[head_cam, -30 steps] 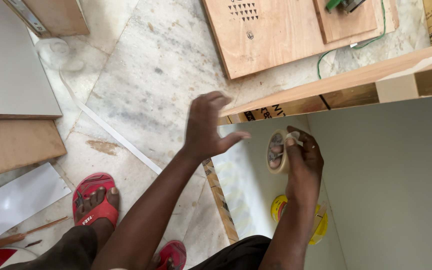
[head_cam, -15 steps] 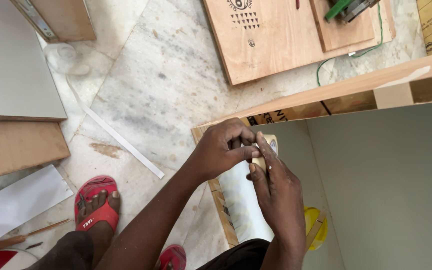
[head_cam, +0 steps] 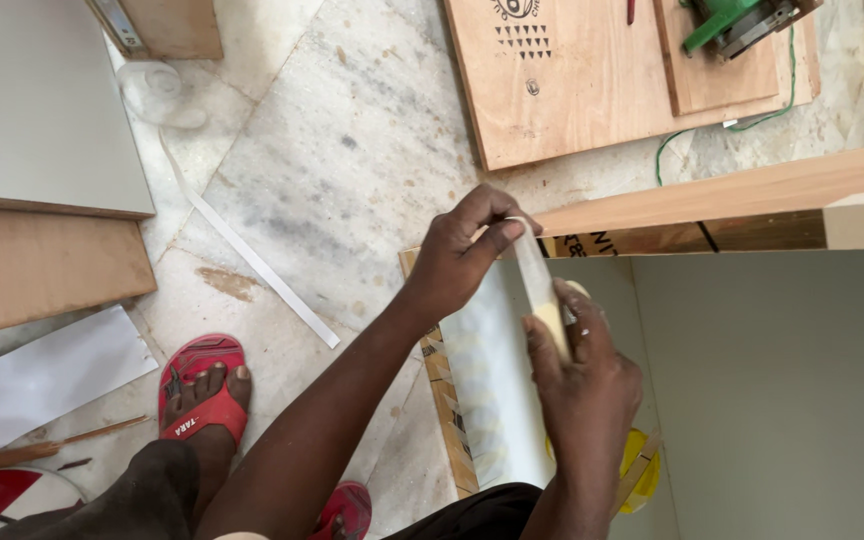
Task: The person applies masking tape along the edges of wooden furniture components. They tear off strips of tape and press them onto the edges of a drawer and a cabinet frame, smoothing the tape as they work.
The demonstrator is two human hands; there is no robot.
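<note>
now the left hand is pinching the free end of a pale, translucent tape strip, while the right hand is gripping its roll above the grey panel's left edge.

Plywood board lying on the marble floor at twelve o'clock, a smaller ply piece resting on it. Green power tool sitting at one o'clock, its green cord trailing down off the board. Grey laminate sheet lying at ten o'clock, brown board showing beneath it. White edging strip running diagonally across the floor at nine. Red sandal sitting at seven o'clock. Yellow disc partly showing at five.
</note>
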